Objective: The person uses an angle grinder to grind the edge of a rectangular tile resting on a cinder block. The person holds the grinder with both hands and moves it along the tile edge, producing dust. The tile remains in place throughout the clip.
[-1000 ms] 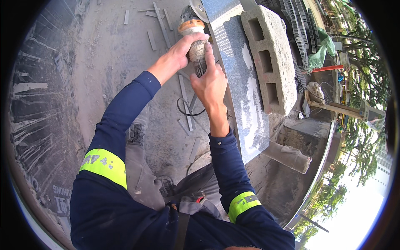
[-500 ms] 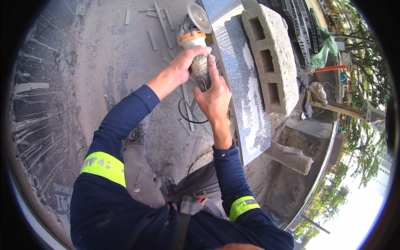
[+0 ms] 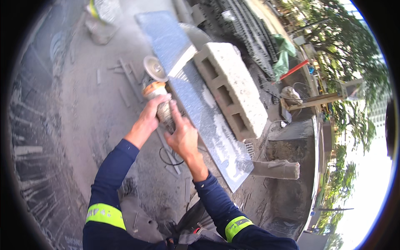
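Observation:
An angle grinder (image 3: 154,88) with an orange collar and a round disc (image 3: 155,68) is held in both my hands. My left hand (image 3: 148,115) wraps round its body just behind the collar. Farther back, my right hand (image 3: 183,135) grips the dusty handle, its index finger stretched along the side. The disc is at the left long edge of a grey-blue stone slab (image 3: 166,46); whether it touches, I cannot tell. Pale dust patches lie on the slab. A hollow concrete block (image 3: 246,87) rests on top of it, to the right of my hands.
Thin cut strips (image 3: 129,75) lie on the dusty ground left of the slab. A cable (image 3: 168,157) loops below the grinder. A wrapped cylinder (image 3: 277,169) juts out near the slab's near end. Black plastic grids (image 3: 246,29) and green cloth (image 3: 284,58) are beyond the block.
The view has shifted, so the slab, block and grinder appear lower and farther left. More of the slab's far end shows, with haze near it. Both hands keep their hold on the grinder.

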Tool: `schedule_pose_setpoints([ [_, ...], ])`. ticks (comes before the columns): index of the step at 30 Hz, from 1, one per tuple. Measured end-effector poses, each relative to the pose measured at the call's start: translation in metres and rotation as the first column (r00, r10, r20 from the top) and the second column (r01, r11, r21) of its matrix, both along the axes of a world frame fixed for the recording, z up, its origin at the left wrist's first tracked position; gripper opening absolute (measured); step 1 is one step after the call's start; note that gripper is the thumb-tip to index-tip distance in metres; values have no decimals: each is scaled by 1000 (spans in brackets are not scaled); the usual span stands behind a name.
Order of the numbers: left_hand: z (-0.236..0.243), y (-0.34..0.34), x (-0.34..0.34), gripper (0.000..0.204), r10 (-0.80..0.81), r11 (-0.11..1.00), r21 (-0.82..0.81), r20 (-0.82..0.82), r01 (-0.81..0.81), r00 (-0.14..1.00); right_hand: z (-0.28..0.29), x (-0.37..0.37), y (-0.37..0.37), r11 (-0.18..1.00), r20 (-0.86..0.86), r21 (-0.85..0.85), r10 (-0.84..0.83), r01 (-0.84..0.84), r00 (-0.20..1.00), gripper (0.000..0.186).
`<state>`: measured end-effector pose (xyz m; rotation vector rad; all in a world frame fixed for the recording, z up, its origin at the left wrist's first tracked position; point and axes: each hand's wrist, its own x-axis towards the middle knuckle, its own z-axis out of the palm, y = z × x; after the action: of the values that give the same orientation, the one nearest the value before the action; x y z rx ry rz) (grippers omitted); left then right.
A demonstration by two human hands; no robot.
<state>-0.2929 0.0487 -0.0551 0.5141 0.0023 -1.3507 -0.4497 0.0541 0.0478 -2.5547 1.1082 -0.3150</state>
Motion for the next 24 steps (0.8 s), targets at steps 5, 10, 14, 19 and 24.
schedule_pose_setpoints([
  [5, 27, 3, 15, 31, 60, 998, 30, 62, -62, 996, -7, 15, -9, 998, 40, 42, 41, -42, 998, 103],
  [10, 5, -3, 41, 28, 15, 1000, -26, 44, -14, 999, 5, 29, -4, 999, 46, 0, 41, -42, 998, 102],
  [14, 10, 20, 5, 37, -16, 1000, 25, 63, 14, 998, -4, 1, 19, 998, 10, 60, -11, 11, 1000, 96],
  [19, 26, 45, -9, 40, -20, 1000, -1, 35, 20, 999, 1, -12, 30, 999, 62, 27, 38, -40, 997, 93],
  [24, 23, 26, 6, 38, -11, 1000, -18, 66, 12, 998, -2, 4, 10, 998, 86, 25, 50, -52, 995, 92],
])
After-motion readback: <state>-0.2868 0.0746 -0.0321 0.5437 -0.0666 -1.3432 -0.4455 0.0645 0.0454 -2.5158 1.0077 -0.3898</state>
